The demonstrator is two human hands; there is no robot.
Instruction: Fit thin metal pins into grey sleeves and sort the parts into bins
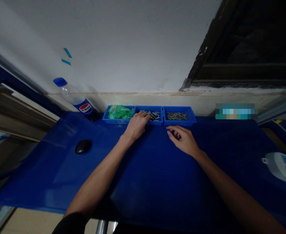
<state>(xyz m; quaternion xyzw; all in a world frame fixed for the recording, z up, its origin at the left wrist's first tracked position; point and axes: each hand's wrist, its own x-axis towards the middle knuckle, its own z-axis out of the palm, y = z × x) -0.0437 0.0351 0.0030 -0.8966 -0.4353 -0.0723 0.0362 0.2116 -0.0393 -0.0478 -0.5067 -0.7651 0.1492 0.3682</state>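
- Left hand [137, 125] placed over the middle bin [156, 123], fingers bent down into it; whether anything is pinched cannot be told, fingertips hidden.
- Right hand [181, 138] held just in front of the right bin [179, 123], fingers loosely curled, thumb apart; nothing seen gripped.
- Small grey pieces [155, 115] heaped in the middle bin, beside the left fingers; exact type can't be made out. Probably light, hard, smooth, apt to roll; best pinched singly around the middle.
- Screws [177, 116] piled loose in the right bin. Likely stiff, light, tangled, points sharp; best taken by head or shank.
- Green bags [119, 112] bunched in the left bin [116, 122]; probably soft, slippery, best lifted by an edge.
- Bins lined up along the back of the counter [145, 182]; bottle [85, 108] and mouse [82, 147] seen to the left.
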